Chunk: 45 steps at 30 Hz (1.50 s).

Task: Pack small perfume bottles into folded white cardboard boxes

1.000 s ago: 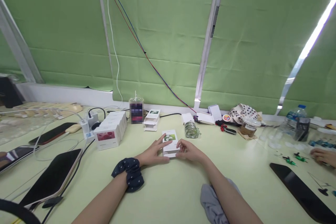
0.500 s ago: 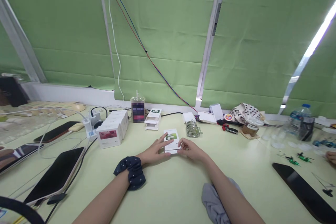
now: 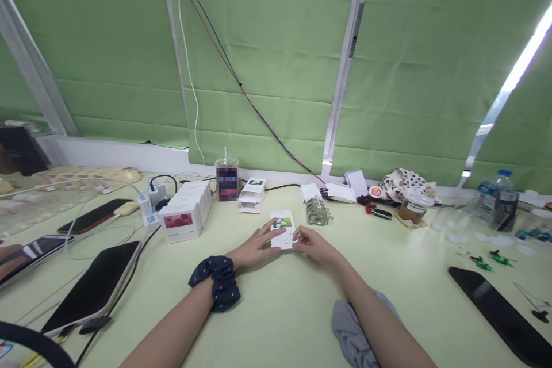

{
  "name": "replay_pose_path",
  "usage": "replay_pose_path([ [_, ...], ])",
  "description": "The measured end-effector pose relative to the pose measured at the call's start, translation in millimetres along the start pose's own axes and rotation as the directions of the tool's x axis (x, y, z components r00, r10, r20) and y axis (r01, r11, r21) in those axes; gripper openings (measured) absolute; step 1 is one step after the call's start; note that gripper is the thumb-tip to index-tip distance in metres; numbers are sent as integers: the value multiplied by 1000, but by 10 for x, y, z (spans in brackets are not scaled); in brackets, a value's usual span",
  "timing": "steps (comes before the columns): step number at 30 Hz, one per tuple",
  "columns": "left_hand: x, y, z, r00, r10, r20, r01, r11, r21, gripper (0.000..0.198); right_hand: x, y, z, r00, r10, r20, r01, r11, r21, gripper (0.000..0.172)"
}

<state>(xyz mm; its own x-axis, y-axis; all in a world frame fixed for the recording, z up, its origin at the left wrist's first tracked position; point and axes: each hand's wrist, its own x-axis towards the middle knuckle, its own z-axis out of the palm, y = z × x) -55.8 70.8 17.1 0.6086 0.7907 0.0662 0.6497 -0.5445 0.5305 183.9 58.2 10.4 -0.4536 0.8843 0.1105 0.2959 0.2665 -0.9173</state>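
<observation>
A small white box (image 3: 282, 222) with a green-and-white picture lies flat on the table in front of me. My left hand (image 3: 259, 244) steadies it, fingers stretched over its top and left side, thumb by the near corner. At the near right corner, the curled fingers of my right hand (image 3: 308, 243) grip the box, thumb at its near edge. Just beyond my right hand sits a clear bundle of coiled, greenish pieces (image 3: 317, 211). An open white box (image 3: 252, 195) stands behind my left hand.
A row of white boxes (image 3: 183, 221) stands left, near phones (image 3: 92, 284) and cables. Behind are a drink cup (image 3: 227, 181), scissors (image 3: 324, 192) and a red-and-black tool (image 3: 378, 211). On the right lie a lidded cup (image 3: 414, 207) and a black phone (image 3: 495, 313). Another person's hand (image 3: 11, 259) shows at far left.
The flap at the box's near end, which stood out as a separate strip, now appears folded in. Both hands stay almost in place.
</observation>
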Motion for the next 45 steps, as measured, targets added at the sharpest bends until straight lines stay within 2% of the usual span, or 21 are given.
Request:
replay_pose_path([
  [8,8,38,-13,1000,2,7,-2,1000,-19,57,0,-20,2,1000,7,7,-7,1000,20,27],
  [15,-9,-35,11,1000,18,-2,-18,998,-60,61,5,-15,6,1000,17,-19,-16,999,45,33],
  [17,-22,-36,15,998,59,-34,-63,992,-111,69,15,30,-6,999,18,-35,-17,999,34,38],
  [19,-28,-15,15,996,55,-72,-69,975,-210,87,19,70,-22,999,16,-35,-16,1000,8,43],
  [21,-26,22,13,993,-53,-104,9,923,-385,99,15,87,-36,1000,13,-11,-13,1000,-14,48],
  [22,-22,42,13,985,-138,-105,73,878,-473,98,10,85,-41,1000,12,4,-12,1000,-21,51],
  [24,-11,80,14,951,-291,-103,178,791,-586,86,-1,67,-46,1000,14,19,-13,999,-36,56],
  [26,3,112,25,930,-342,-133,189,757,-626,74,-8,44,-45,1000,16,12,-15,999,-52,60],
  [28,16,138,47,946,-277,-169,95,734,-672,67,-8,31,-43,1000,7,10,-6,998,-58,61],
  [31,28,163,85,972,-165,-167,-23,641,-767,67,4,34,-42,999,-38,27,39,998,-46,57],
  [36,1,158,76,983,-143,-112,-20,525,-851,82,8,32,-50,996,-83,6,84,995,-46,54],
  [41,-45,161,8,998,-39,-42,-21,441,-897,58,-10,-10,-50,991,-135,13,135,990,51,59],
  [43,-54,166,-5,1000,-5,-11,-9,385,-923,58,-12,-25,-44,988,-152,15,149,982,115,56],
  [45,-59,167,-11,999,47,-12,-27,340,-940,66,-12,-38,-37,987,-161,20,155,970,189,52],
])
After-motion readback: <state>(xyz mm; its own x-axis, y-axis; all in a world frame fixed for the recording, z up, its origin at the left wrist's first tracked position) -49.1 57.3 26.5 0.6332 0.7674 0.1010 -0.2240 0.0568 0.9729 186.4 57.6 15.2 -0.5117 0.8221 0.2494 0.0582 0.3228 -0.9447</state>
